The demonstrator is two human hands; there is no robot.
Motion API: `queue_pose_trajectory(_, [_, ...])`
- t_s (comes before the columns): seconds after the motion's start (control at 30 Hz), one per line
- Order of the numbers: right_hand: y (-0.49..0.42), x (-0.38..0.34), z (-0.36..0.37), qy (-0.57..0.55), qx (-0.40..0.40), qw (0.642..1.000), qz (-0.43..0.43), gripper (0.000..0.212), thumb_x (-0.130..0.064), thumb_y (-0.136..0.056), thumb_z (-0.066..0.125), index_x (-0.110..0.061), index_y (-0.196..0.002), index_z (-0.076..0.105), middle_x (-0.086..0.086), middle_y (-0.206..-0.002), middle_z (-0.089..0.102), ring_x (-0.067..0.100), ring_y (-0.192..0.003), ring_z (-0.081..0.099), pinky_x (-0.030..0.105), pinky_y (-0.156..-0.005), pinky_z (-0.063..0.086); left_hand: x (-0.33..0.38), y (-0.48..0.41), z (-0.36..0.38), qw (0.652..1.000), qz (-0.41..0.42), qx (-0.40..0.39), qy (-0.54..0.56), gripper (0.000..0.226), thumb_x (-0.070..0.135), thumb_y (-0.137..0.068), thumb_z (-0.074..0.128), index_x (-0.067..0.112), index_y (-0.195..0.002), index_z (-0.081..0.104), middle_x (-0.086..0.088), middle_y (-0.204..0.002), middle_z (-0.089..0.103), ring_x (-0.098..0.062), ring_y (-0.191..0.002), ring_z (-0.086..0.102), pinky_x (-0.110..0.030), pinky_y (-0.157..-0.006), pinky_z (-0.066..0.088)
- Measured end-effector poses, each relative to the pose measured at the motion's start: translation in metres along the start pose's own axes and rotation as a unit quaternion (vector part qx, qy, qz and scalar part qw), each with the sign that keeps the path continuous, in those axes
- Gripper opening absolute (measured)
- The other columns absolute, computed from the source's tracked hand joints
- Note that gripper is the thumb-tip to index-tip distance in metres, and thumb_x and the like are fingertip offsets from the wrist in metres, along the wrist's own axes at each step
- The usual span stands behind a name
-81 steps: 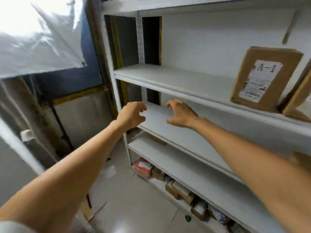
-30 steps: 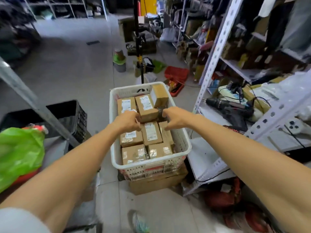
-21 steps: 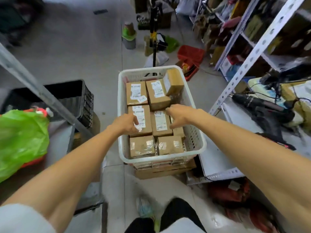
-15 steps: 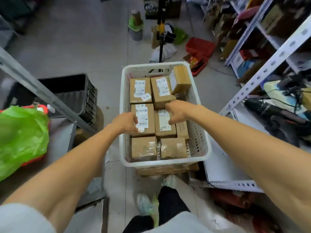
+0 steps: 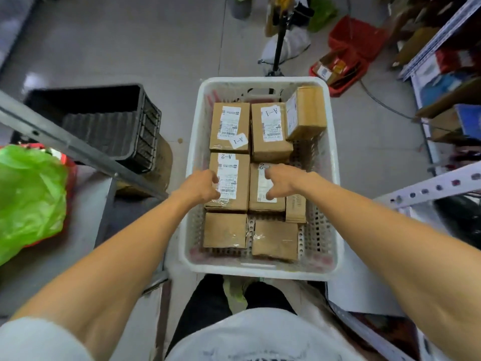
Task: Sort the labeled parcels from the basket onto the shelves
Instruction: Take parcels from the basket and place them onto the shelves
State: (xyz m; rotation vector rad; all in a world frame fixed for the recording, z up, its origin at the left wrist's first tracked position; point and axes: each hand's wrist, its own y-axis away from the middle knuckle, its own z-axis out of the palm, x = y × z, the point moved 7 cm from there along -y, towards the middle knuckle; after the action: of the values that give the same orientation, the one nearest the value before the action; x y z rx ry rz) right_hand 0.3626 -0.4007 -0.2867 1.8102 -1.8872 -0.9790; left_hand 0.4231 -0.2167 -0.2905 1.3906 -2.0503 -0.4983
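A white plastic basket [image 5: 194, 178] sits on the floor in front of me, holding several brown cardboard parcels. Two parcels at the far end are labelled A-1 [image 5: 229, 126] [image 5: 269, 128], and another parcel [image 5: 307, 113] leans tilted against the far right corner. Two middle parcels are marked A-2 [image 5: 233, 162] [image 5: 260, 204]. My left hand [image 5: 199, 187] hovers with loosely curled fingers at the left edge of the left A-2 parcel. Over the right A-2 parcel, my right hand [image 5: 283, 179] has curled fingers touching its top. Neither hand grips anything. Two parcels with no visible label [image 5: 225, 230] [image 5: 276, 239] lie nearest me.
A black crate [image 5: 104, 121] and a slanted metal bar [image 5: 78, 147] are to the left, with a green plastic bag [image 5: 28, 194] beyond. A white perforated shelf upright [image 5: 429, 188] runs at the right. A stand pole [image 5: 279, 43] and a red tray [image 5: 348, 48] lie past the basket.
The view swung from the shelf down to the basket. I moved closer, and both hands dropped onto the two A-2 parcels in the middle.
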Motion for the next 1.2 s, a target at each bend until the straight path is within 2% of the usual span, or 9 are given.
queue_pose_trajectory(0.2, [-0.052, 0.004, 0.047, -0.039, -0.035, 0.999, 0.008, 0.055, -0.033, -0.082, 0.066, -0.007, -0.128, 0.049, 0.012, -0.123, 0.056, 0.028, -0.109, 0.055, 0.037, -0.084, 0.050, -0.018, -0.048, 0.043, 1.000, -0.019, -0.023, 0.008, 0.057, 0.015, -0.083, 0.066, 0.007, -0.136, 0.043, -0.013, -0.135, 0.051, -0.031, -0.118, 0.053, -0.038, -0.093, 0.046])
queue_pose_trajectory(0.33, [-0.080, -0.004, 0.067, -0.099, -0.050, 0.994, 0.015, 0.037, -0.031, -0.085, 0.064, -0.009, -0.112, 0.051, 0.012, -0.117, 0.058, 0.028, -0.099, 0.056, 0.030, -0.068, 0.041, -0.035, -0.083, 0.062, 0.999, -0.026, -0.024, 0.014, 0.056, 0.016, -0.080, 0.064, 0.003, -0.130, 0.041, -0.018, -0.139, 0.043, -0.035, -0.112, 0.053, -0.039, -0.087, 0.047])
queue_pose_trajectory(0.4, [-0.096, -0.009, 0.070, -0.153, -0.035, 0.987, 0.031, 0.044, -0.030, -0.088, 0.062, -0.007, -0.123, 0.048, 0.014, -0.123, 0.056, 0.030, -0.108, 0.055, 0.029, -0.075, 0.040, -0.047, -0.097, 0.069, 0.997, -0.062, -0.030, 0.039, 0.065, 0.014, -0.082, 0.063, 0.000, -0.136, 0.031, -0.020, -0.140, 0.040, -0.035, -0.115, 0.051, -0.036, -0.086, 0.043])
queue_pose_trajectory(0.53, [-0.132, -0.011, 0.086, -0.364, -0.001, 0.924, 0.119, 0.080, -0.039, -0.084, 0.069, -0.004, -0.143, 0.027, 0.015, -0.136, 0.051, 0.032, -0.121, 0.051, 0.037, -0.097, 0.044, -0.052, -0.121, 0.087, 0.988, -0.064, -0.053, 0.129, 0.109, 0.024, -0.080, 0.070, 0.006, -0.150, -0.012, -0.017, -0.158, 0.012, -0.030, -0.136, 0.033, -0.039, -0.113, 0.031])
queue_pose_trajectory(0.63, [-0.151, -0.015, 0.101, -0.493, 0.033, 0.851, 0.176, 0.099, -0.036, -0.078, 0.078, -0.007, -0.146, 0.012, 0.013, -0.140, 0.048, 0.032, -0.126, 0.048, 0.039, -0.103, 0.041, -0.054, -0.136, 0.091, 0.982, -0.073, -0.039, 0.169, 0.112, 0.029, -0.075, 0.071, 0.009, -0.152, -0.007, -0.012, -0.160, 0.000, -0.022, -0.146, 0.007, -0.026, -0.115, -0.001])
queue_pose_trajectory(0.77, [-0.160, -0.003, 0.115, -0.551, 0.072, 0.787, 0.267, 0.102, -0.025, -0.068, 0.086, -0.010, -0.143, 0.019, 0.010, -0.136, 0.052, 0.030, -0.126, 0.049, 0.042, -0.104, 0.041, -0.054, -0.146, 0.094, 0.971, -0.098, -0.049, 0.215, 0.085, 0.008, -0.077, 0.070, 0.005, -0.144, 0.018, -0.014, -0.146, 0.030, -0.030, -0.137, 0.029, -0.032, -0.112, 0.029])
queue_pose_trajectory(0.87, [-0.156, 0.011, 0.117, -0.580, 0.063, 0.749, 0.314, 0.106, -0.020, -0.059, 0.091, -0.012, -0.142, 0.025, 0.008, -0.134, 0.053, 0.030, -0.125, 0.049, 0.045, -0.104, 0.042, -0.046, -0.146, 0.093, 0.964, -0.083, -0.062, 0.247, 0.090, 0.002, -0.071, 0.073, 0.010, -0.141, 0.017, -0.013, -0.134, 0.047, -0.029, -0.123, 0.048, -0.042, -0.104, 0.043])
queue_pose_trajectory(1.03, [-0.123, 0.034, 0.095, -0.566, 0.079, 0.762, 0.306, 0.090, -0.013, -0.056, 0.091, -0.017, -0.130, 0.039, 0.006, -0.130, 0.057, 0.028, -0.122, 0.052, 0.045, -0.102, 0.044, -0.036, -0.130, 0.070, 0.932, -0.088, -0.019, 0.350, 0.079, 0.014, -0.065, 0.082, 0.025, -0.121, 0.027, -0.008, -0.119, 0.057, -0.026, -0.108, 0.059, -0.043, -0.094, 0.050])
queue_pose_trajectory(1.2, [-0.088, 0.043, 0.047, -0.585, 0.126, 0.761, 0.251, 0.065, -0.013, -0.059, 0.090, -0.019, -0.110, 0.050, 0.002, -0.116, 0.062, 0.018, -0.103, 0.057, 0.033, -0.093, 0.048, -0.023, -0.109, 0.043, 0.855, -0.108, -0.031, 0.506, 0.115, 0.032, -0.056, 0.090, 0.021, -0.147, 0.020, -0.010, -0.136, 0.054, -0.026, -0.111, 0.061, -0.045, -0.098, 0.049])
